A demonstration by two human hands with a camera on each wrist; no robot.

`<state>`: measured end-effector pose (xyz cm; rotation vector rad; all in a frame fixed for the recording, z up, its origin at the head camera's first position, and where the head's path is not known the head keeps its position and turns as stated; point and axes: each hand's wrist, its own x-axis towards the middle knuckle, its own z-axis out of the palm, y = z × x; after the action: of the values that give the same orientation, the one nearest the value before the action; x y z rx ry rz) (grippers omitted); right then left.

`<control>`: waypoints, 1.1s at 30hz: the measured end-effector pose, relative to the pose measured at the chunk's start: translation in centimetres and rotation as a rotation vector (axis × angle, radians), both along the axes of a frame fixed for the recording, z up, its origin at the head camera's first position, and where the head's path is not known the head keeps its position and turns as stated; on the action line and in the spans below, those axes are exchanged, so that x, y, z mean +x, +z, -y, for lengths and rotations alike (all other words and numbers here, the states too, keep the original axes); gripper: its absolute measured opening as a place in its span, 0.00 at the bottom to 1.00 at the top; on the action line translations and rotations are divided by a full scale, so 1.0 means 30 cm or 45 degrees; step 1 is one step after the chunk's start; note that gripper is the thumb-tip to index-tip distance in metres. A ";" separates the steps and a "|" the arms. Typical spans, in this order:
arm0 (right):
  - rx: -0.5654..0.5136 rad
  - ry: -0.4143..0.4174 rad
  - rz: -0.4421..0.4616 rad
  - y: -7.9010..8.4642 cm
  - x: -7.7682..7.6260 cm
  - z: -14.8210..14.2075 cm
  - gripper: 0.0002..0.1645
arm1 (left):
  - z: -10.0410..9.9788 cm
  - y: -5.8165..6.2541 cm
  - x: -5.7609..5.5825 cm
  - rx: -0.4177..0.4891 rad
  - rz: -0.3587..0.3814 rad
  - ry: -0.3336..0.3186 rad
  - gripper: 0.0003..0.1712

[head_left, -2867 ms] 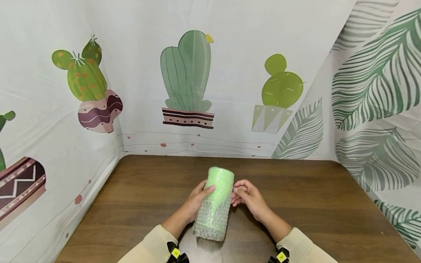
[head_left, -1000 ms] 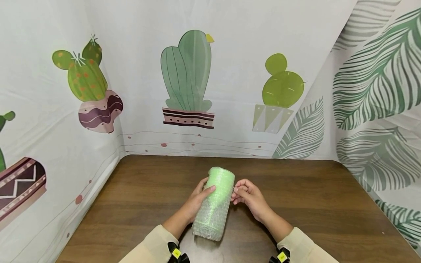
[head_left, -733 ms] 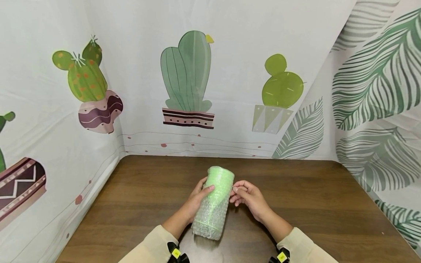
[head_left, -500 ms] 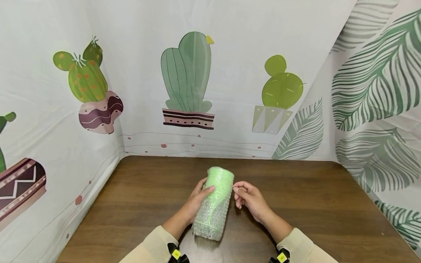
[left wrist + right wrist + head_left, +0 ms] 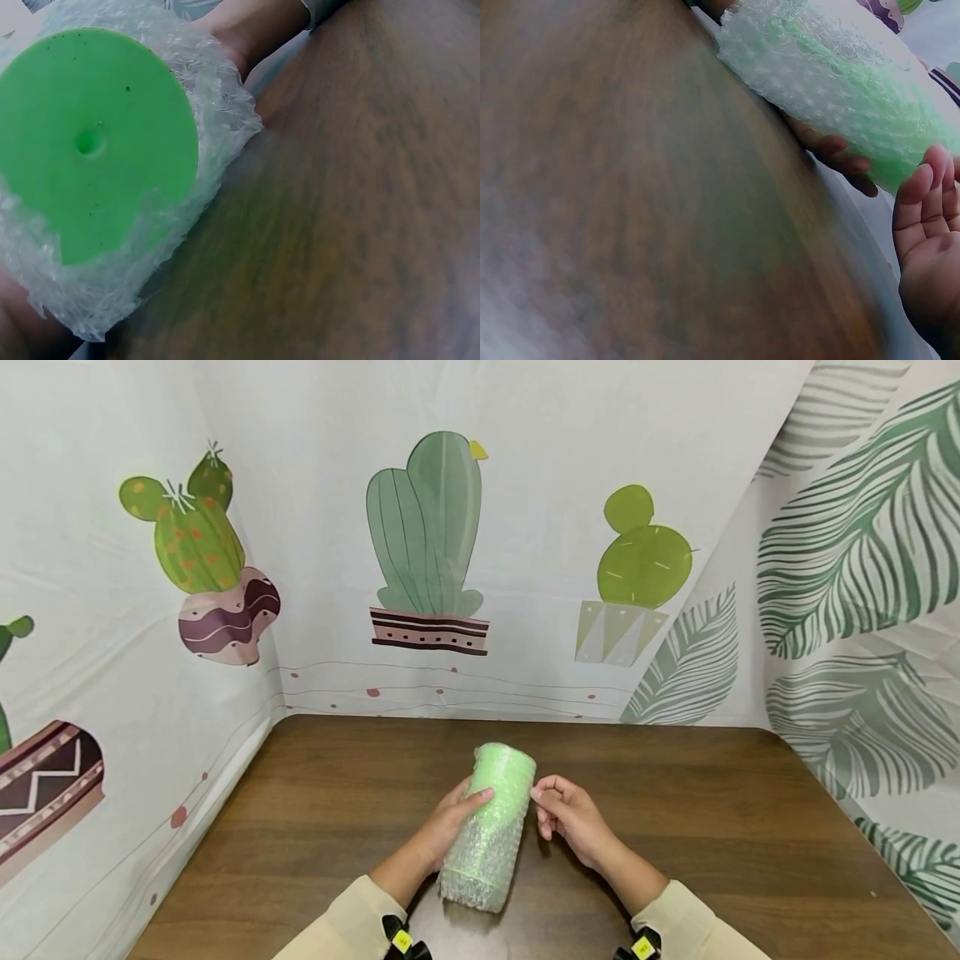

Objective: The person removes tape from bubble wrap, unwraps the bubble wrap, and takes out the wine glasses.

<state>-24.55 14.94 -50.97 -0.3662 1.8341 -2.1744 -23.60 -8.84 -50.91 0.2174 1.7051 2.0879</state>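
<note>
At near middle of brown wood-grain table (image 5: 697, 810), green cylinder (image 5: 498, 789) in clear bubble wrap (image 5: 480, 864), slanted, far end slightly to right; left hand (image 5: 442, 827) grips it from left, thumb across front; right hand (image 5: 576, 820) at its right edge, tips of thumb and forefinger together, cannot tell whether wrap is pinched between them; left wrist view shows flat round end (image 5: 135, 135), dimple at centre, wrap ruffled around rim; cream sleeves (image 5: 341, 922), black wrist straps (image 5: 392, 922); behind, white cloth (image 5: 540, 485) printed with potted cacti (image 5: 427, 535) and leaves (image 5: 862, 518).
</note>
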 end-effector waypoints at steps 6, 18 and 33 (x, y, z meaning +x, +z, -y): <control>0.013 0.009 -0.022 0.000 0.000 0.000 0.04 | -0.003 -0.001 0.001 0.029 -0.016 -0.022 0.40; -0.002 0.025 -0.027 -0.002 -0.001 -0.002 0.02 | 0.001 -0.004 -0.006 0.136 0.058 0.054 0.39; 0.037 0.058 0.025 0.000 0.003 -0.006 0.07 | 0.015 0.000 -0.013 0.140 0.101 -0.120 0.38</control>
<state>-24.46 15.13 -50.98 -0.3751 1.8274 -2.1116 -23.99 -9.30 -50.92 0.2407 1.5068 2.0945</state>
